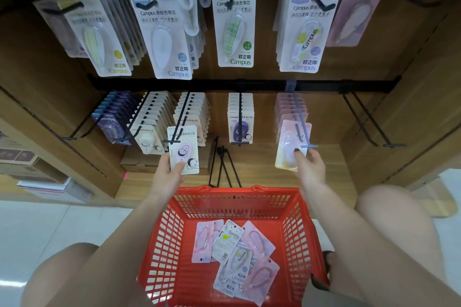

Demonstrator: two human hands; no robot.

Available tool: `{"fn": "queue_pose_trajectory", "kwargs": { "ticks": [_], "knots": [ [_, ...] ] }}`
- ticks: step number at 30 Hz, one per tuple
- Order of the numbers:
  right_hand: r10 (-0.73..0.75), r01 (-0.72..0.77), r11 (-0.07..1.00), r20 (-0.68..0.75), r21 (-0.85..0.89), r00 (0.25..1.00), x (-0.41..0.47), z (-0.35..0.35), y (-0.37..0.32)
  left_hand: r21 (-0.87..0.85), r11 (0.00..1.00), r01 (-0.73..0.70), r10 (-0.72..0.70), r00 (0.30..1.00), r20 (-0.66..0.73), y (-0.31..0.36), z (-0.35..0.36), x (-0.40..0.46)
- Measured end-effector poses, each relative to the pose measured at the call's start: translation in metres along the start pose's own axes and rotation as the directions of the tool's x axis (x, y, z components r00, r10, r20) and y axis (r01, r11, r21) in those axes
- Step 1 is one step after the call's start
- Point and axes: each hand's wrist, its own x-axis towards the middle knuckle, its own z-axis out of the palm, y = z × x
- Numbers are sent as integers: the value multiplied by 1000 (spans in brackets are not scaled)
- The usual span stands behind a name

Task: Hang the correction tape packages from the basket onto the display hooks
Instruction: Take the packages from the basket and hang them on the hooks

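Observation:
A red basket (291,203) stands on the floor between my knees, with several pink and white correction tape packages (234,249) lying flat in it. My left hand (168,169) grips a white package with a cartoon figure (184,149) by its lower edge; its top hangs on a black hook (180,117). My right hand (309,163) pinches a pink package (290,144) at the tip of a blue-grey hook (300,119), where more pink packages hang behind it.
The lower rail (224,85) carries full hooks of purple, white and dark-blue packages, plus a bare double hook (369,122) at the right. Larger Campus packages (234,22) hang above. Loose black hooks (223,164) lean on the wooden shelf floor. Boxes sit at the left.

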Motion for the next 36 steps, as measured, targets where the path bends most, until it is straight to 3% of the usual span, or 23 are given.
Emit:
{"fn": "queue_pose_trajectory", "kwargs": {
  "ticks": [6, 11, 15, 17, 19, 23, 26, 29, 31, 33, 36],
  "knots": [
    [9, -8, 999, 12, -33, 1000, 43, 13, -12, 183, 982, 57, -51, 998, -35, 7, 7, 39],
    [21, -13, 979, 38, -205, 999, 64, 12, -6, 32, 984, 177, -176, 984, -37, 7, 19, 67],
    [67, -78, 962, -52, -260, 996, 59, 10, 16, -5, 988, 152, -152, 988, -19, -1, 24, 65],
    [10, -53, 963, -161, -264, 987, 40, 10, 30, 61, 989, 138, -133, 988, -72, -11, 26, 57],
    [-125, 62, 963, -231, -264, 965, 17, 13, 46, 132, 987, 87, -58, 976, -210, -25, 30, 44],
    [-320, 287, 919, -88, -270, 943, -39, 17, 99, 152, 988, -40, 99, 909, -405, -56, 53, -1],
    [-139, 213, 848, 183, -485, 973, -59, 17, 155, 263, 965, 17, 67, 949, -308, -101, 71, -30],
    [304, 118, 585, 352, -802, 885, -52, 7, 203, 446, 880, 160, -116, 985, -125, -156, 77, -46],
    [492, 69, 443, 307, -894, 814, -46, -2, 225, 556, 775, 298, -338, 941, -34, -187, 76, -49],
    [569, 14, 363, 233, -932, 789, -44, -9, 240, 607, 675, 420, -512, 859, -26, -207, 76, -49],
    [625, -23, 262, 151, -965, 766, -40, -16, 264, 587, 638, 498, -595, 803, -35, -224, 80, -39]
  ]
}}
